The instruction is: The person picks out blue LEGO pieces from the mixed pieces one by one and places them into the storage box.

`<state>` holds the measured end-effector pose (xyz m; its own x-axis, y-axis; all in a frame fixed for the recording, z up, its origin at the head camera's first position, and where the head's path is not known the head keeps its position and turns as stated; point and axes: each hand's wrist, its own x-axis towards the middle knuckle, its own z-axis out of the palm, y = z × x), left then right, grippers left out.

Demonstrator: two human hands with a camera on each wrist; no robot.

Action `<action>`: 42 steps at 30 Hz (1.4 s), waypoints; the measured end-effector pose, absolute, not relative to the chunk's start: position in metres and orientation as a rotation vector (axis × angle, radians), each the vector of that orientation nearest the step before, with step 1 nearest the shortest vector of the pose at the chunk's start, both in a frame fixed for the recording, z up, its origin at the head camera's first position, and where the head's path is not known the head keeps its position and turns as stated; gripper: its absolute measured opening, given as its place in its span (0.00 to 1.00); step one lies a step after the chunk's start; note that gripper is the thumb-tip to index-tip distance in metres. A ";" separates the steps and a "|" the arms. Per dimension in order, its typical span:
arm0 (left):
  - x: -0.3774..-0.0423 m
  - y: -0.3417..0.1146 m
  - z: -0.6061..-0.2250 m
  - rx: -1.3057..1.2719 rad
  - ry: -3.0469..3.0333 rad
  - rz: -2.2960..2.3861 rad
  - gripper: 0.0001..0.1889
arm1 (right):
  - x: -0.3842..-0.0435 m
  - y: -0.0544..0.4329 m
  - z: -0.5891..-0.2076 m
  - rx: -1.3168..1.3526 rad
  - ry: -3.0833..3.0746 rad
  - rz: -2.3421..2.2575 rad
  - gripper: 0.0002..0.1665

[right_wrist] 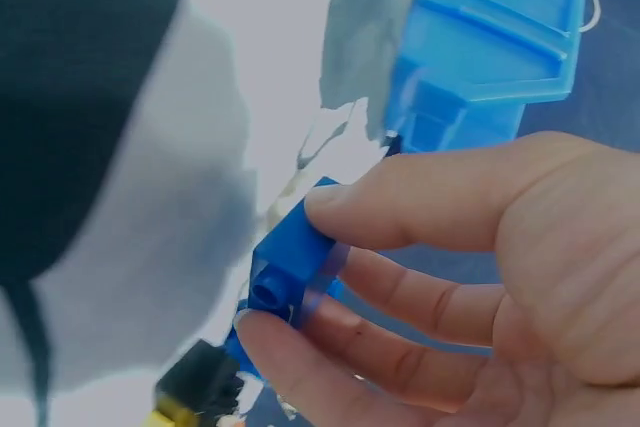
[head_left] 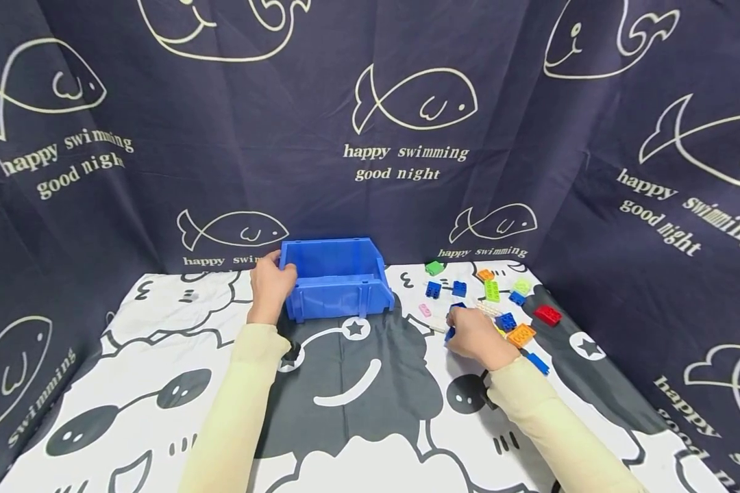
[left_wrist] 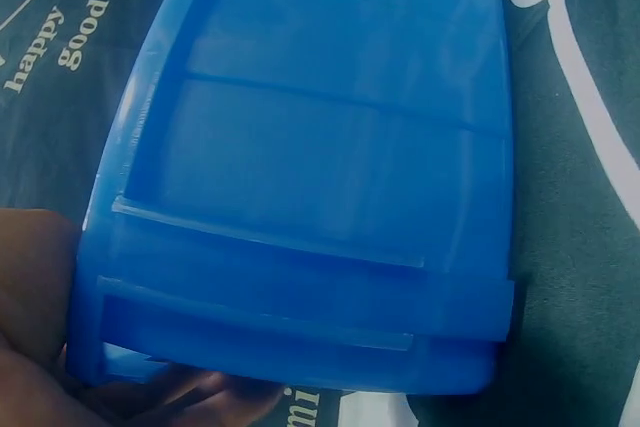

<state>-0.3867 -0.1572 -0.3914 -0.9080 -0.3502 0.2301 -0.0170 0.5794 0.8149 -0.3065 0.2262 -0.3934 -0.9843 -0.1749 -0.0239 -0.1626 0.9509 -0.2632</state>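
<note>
Head view: wide, forward and down over left hand [head_left: 273, 286] and right hand [head_left: 479, 337]. Left wrist: very near, blue bin [left_wrist: 320, 167] filling most of frame. Right wrist: close on blue brick [right_wrist: 293, 247]; bin, shared by all three, upper right.

Left of the right hand [head_left: 473, 333], past a small pink brick [head_left: 425, 310], I see bare tabletop [head_left: 370, 383] up to the bin [head_left: 333, 301], whose side wall bars a low approach. Loose bricks [head_left: 492, 292] crowd that hand's far and right sides, a curtain [head_left: 401, 219] behind them. The left hand [head_left: 273, 284] at the bin's edge leaves its mouth free.
</note>
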 end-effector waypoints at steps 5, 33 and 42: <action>-0.387 -0.155 -0.390 0.300 -2.437 -1.265 0.29 | -0.316 0.219 -0.377 -0.305 3.059 -0.427 0.20; -0.392 -0.154 -0.391 0.264 -2.419 -1.211 0.28 | -0.359 0.170 -0.314 -0.366 3.224 -1.092 0.22; -0.390 -0.155 -0.399 0.290 -2.419 -1.188 0.27 | -0.370 0.136 -0.316 -0.412 3.188 -1.249 0.21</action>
